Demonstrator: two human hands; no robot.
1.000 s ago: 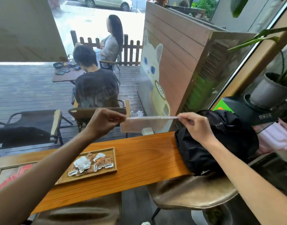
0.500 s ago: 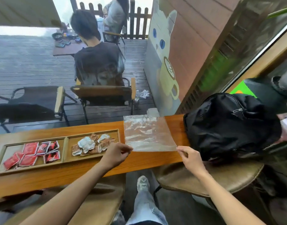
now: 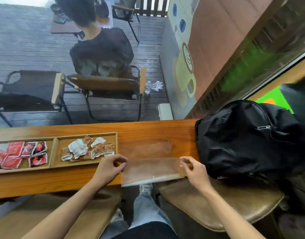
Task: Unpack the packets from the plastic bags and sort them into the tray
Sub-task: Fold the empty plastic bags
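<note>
An empty clear plastic bag [image 3: 152, 171] lies folded at the front edge of the wooden counter [image 3: 148, 131]. My left hand [image 3: 110, 167] pinches its left end and my right hand [image 3: 194, 169] pinches its right end. To the left sits a wooden two-compartment tray [image 3: 85, 165]. Its left compartment holds several red packets [image 3: 22, 155]. Its right compartment holds several brown and white packets [image 3: 87, 150].
A black backpack [image 3: 246, 140] fills the counter's right end, close to my right hand. Two brown stools [image 3: 225, 204] stand under the counter. Beyond the glass, a person sits on a chair [image 3: 105, 83] on a deck.
The bag came down from mid-air onto the counter and is now folded over toward me. My view tilted downward.
</note>
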